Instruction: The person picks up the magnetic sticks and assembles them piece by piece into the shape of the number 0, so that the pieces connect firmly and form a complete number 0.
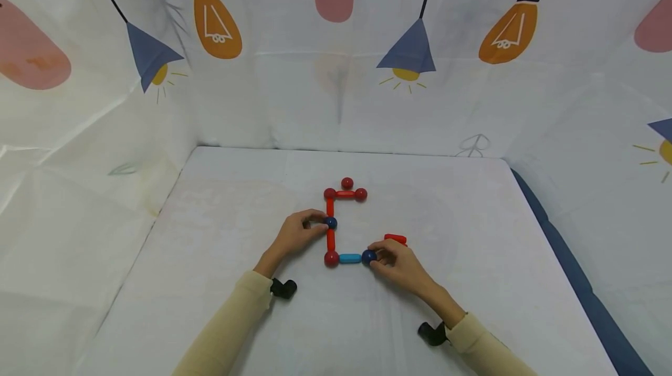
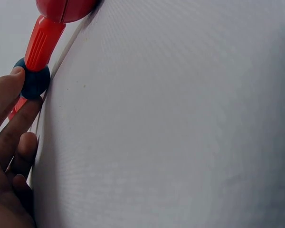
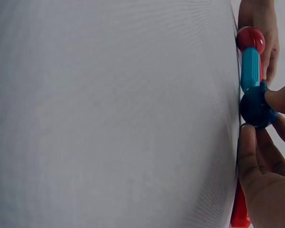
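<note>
A chain of balls and rods lies on the white table. My left hand pinches the dark blue ball in the middle of its upright side, between thumb and fingers. Red rods join that ball above and below. At the lower corner sits a red ball, from which a light blue rod runs right to another dark blue ball. My right hand grips this second ball between thumb and fingertips. Along the top, a short red rod links two red balls.
A loose-looking red ball sits just behind the top rod. Red rods lie beside my right hand, partly hidden by it. A white curtain printed with lamps and bulbs stands behind the white tabletop.
</note>
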`<state>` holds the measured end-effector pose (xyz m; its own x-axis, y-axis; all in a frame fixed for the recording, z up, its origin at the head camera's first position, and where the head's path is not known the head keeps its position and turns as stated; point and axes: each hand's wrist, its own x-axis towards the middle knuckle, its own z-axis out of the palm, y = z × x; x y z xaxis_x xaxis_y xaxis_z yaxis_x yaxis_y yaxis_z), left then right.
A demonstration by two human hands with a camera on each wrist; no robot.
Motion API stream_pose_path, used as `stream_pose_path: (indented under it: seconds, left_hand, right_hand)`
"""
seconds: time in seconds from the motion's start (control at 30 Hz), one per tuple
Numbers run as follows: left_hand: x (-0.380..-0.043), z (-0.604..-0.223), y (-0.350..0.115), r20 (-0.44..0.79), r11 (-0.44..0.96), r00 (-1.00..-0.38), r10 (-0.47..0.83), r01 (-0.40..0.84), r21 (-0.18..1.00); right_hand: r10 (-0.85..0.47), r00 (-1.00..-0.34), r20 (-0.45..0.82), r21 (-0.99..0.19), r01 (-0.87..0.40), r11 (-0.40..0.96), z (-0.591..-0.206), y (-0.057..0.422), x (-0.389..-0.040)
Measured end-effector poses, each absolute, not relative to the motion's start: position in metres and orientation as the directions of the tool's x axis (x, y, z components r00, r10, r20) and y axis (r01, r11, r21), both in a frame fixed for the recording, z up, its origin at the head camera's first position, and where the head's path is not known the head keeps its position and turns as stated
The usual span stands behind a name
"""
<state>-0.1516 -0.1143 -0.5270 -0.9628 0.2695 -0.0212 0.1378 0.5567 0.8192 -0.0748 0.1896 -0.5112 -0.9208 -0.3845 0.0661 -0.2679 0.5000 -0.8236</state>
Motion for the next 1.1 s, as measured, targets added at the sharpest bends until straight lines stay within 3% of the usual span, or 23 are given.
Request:
stream_pose_path:
  seconds: [0.63,1.1]
  left_hand:
    - [-0.1532,-0.5289,-0.1121,-0.021,0.559,-0.964,0.266,0.137,0.818]
    - [-0.1488,-0.5208,-0.1145,-0.014,0.564,-0.961,0.276,0.150,0.812]
  right_hand:
    - [-0.387,-0.921,-0.041,-0.900,-0.135,0.415,-0.5095,0.1897,-0.0750]
    - [-0.417,-0.907,0.052,-0.852,-0.258,0.455,-0.5130,0.1938,-0.0732]
